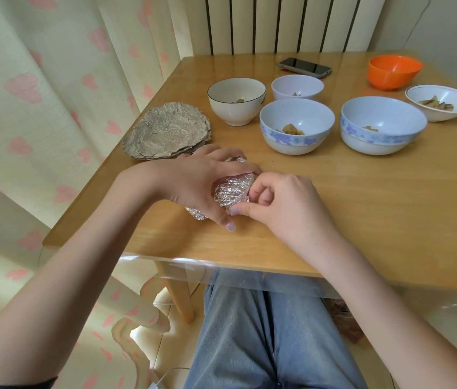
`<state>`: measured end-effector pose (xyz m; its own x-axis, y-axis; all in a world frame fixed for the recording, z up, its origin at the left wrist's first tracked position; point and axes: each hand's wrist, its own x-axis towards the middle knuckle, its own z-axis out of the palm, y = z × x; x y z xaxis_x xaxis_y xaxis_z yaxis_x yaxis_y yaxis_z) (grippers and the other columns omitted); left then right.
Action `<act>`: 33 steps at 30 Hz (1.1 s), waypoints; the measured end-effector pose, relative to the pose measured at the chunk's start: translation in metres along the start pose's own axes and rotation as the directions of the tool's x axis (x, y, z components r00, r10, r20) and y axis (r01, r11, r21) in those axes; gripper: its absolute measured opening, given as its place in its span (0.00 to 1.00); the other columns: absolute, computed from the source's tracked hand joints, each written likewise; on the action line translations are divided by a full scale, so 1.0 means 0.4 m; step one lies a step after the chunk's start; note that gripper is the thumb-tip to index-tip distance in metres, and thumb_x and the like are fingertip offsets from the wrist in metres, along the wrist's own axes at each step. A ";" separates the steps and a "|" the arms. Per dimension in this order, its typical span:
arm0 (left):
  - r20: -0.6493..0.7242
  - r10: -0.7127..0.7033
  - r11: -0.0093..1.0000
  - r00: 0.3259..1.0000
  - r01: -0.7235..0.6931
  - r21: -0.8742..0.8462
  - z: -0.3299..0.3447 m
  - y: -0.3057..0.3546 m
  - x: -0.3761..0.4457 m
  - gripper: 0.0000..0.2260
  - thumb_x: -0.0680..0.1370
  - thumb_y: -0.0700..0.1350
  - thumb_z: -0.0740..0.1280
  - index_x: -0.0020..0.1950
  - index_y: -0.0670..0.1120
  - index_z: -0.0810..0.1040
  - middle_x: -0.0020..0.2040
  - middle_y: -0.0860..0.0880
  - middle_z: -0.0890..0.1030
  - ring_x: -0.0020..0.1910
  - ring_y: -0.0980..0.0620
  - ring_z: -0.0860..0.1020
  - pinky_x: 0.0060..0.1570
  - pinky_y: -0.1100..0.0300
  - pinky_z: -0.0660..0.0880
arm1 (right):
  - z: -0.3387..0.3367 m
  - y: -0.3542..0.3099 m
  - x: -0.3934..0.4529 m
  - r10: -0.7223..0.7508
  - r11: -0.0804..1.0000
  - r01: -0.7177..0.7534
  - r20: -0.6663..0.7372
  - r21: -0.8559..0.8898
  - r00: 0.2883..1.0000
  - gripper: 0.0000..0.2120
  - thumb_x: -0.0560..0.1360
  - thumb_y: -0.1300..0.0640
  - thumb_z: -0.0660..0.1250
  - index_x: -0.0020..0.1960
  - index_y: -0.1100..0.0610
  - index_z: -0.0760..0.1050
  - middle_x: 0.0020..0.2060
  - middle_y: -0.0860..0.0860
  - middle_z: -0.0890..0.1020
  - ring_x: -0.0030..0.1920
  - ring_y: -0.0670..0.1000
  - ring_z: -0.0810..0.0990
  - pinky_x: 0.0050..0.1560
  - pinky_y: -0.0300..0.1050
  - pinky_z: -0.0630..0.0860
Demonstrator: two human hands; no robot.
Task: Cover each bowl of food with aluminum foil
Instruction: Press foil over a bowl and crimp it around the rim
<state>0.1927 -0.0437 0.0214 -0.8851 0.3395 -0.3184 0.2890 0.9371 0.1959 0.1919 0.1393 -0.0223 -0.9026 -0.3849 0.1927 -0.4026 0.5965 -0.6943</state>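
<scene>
On wooden table [362,197], near edge: left hand [193,178] and right hand [280,200] both clamped on crinkled silver foil-wrapped bowl [232,190]; bowl itself hidden, contents unseen.

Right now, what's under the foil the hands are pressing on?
Only crinkled foil shows, with the left hand on top and the right hand pinching its edge. Whatever it wraps is fully covered.

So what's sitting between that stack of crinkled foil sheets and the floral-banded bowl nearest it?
In the head view, the black-rimmed white bowl stands roughly between the foil stack and the floral bowl, set slightly farther back; otherwise only bare table.
</scene>
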 end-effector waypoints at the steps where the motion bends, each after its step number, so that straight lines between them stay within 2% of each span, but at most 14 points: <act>1: -0.004 -0.004 1.000 1.000 0.004 0.005 0.001 0.001 0.000 0.47 0.58 0.69 0.71 0.73 0.71 0.54 0.75 0.63 0.51 0.74 0.62 0.47 0.73 0.39 0.56 | -0.001 0.003 0.004 0.004 0.999 -0.004 0.008 0.034 1.000 0.16 0.61 0.42 0.78 0.35 0.51 0.77 0.23 0.44 0.74 0.28 0.43 0.72 0.36 0.45 0.75; 5: 0.005 -0.006 1.000 1.000 0.006 -0.002 -0.002 0.004 0.000 0.46 0.60 0.68 0.74 0.73 0.71 0.54 0.75 0.63 0.52 0.74 0.62 0.47 0.72 0.39 0.57 | -0.008 0.017 0.018 -0.007 0.986 -0.002 0.055 0.164 0.998 0.12 0.62 0.48 0.79 0.35 0.54 0.80 0.23 0.45 0.76 0.24 0.42 0.73 0.32 0.39 0.71; 8: 0.005 -0.007 1.000 1.000 0.007 0.009 -0.004 0.006 -0.001 0.45 0.64 0.64 0.77 0.74 0.70 0.54 0.76 0.62 0.51 0.74 0.61 0.47 0.73 0.40 0.56 | -0.011 0.018 0.028 -0.015 0.983 0.001 0.075 0.185 0.997 0.12 0.62 0.50 0.80 0.33 0.55 0.80 0.21 0.45 0.76 0.23 0.42 0.72 0.30 0.37 0.69; 12: -0.017 0.008 1.000 1.000 -0.007 0.005 0.001 0.004 0.000 0.44 0.62 0.66 0.76 0.72 0.71 0.55 0.75 0.62 0.53 0.74 0.61 0.48 0.72 0.40 0.57 | -0.016 0.017 0.046 0.009 0.990 -0.020 0.083 0.136 0.996 0.14 0.58 0.47 0.81 0.30 0.54 0.80 0.20 0.44 0.75 0.23 0.42 0.71 0.30 0.40 0.69; 16: -0.012 -0.002 1.000 1.000 0.002 -0.015 0.001 0.006 -0.001 0.42 0.57 0.71 0.70 0.67 0.75 0.54 0.72 0.64 0.54 0.72 0.62 0.49 0.71 0.40 0.59 | -0.032 0.013 0.068 0.035 0.999 -0.034 0.079 -0.025 0.996 0.21 0.53 0.39 0.80 0.26 0.55 0.77 0.20 0.45 0.73 0.26 0.44 0.70 0.31 0.45 0.69; 18: -0.009 -0.005 1.000 1.000 0.005 -0.007 0.000 0.007 0.000 0.42 0.55 0.73 0.67 0.67 0.76 0.53 0.72 0.65 0.55 0.72 0.62 0.50 0.71 0.40 0.60 | -0.038 0.014 0.072 0.014 1.000 -0.014 0.113 0.001 0.993 0.21 0.53 0.40 0.80 0.27 0.56 0.77 0.19 0.42 0.73 0.25 0.43 0.69 0.30 0.42 0.67; 21: -0.008 -0.010 1.000 1.000 0.010 -0.002 0.000 0.007 0.001 0.43 0.57 0.70 0.69 0.69 0.74 0.55 0.72 0.64 0.54 0.72 0.62 0.49 0.71 0.40 0.60 | -0.050 0.023 0.062 -0.025 0.998 0.012 0.209 0.064 0.978 0.19 0.58 0.44 0.80 0.29 0.56 0.76 0.19 0.40 0.72 0.23 0.41 0.68 0.29 0.39 0.64; 26: -0.006 -0.021 1.000 1.000 0.021 -0.006 0.001 0.009 0.003 0.40 0.58 0.68 0.70 0.67 0.74 0.57 0.71 0.64 0.56 0.72 0.58 0.51 0.70 0.40 0.61 | -0.050 0.033 0.073 -0.030 0.998 0.020 0.165 0.064 0.986 0.19 0.60 0.41 0.77 0.30 0.56 0.75 0.19 0.41 0.71 0.23 0.43 0.66 0.31 0.42 0.64; 29: -0.048 -0.104 0.995 0.993 0.104 0.002 0.004 0.019 0.007 0.40 0.62 0.67 0.75 0.70 0.68 0.60 0.71 0.59 0.59 0.71 0.50 0.56 0.67 0.46 0.64 | -0.043 0.034 0.080 -0.046 0.999 0.049 0.123 -0.023 0.991 0.19 0.63 0.39 0.75 0.31 0.53 0.73 0.19 0.39 0.71 0.23 0.44 0.66 0.32 0.43 0.65; 31: -0.100 -0.209 0.978 0.973 0.209 -0.011 0.008 0.035 0.010 0.40 0.63 0.66 0.73 0.71 0.65 0.60 0.71 0.56 0.61 0.70 0.45 0.59 0.64 0.49 0.66 | -0.045 0.034 0.076 -0.069 0.996 0.074 0.093 -0.058 0.993 0.17 0.67 0.39 0.73 0.33 0.52 0.73 0.19 0.40 0.71 0.23 0.44 0.66 0.31 0.42 0.64; 33: -0.084 -0.295 0.956 0.952 0.293 -0.033 0.006 0.053 0.011 0.44 0.60 0.71 0.72 0.72 0.65 0.58 0.72 0.54 0.60 0.71 0.42 0.59 0.64 0.46 0.66 | -0.053 0.032 0.070 -0.078 0.994 0.084 0.085 -0.065 0.993 0.13 0.70 0.42 0.71 0.37 0.50 0.76 0.22 0.44 0.72 0.26 0.44 0.68 0.32 0.44 0.68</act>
<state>0.1958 -0.0222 0.0220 -0.9584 0.0400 -0.2826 0.0047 0.9922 0.1245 0.1584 0.1512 -0.0110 -0.8521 -0.4889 0.1866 -0.4859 0.6066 -0.6293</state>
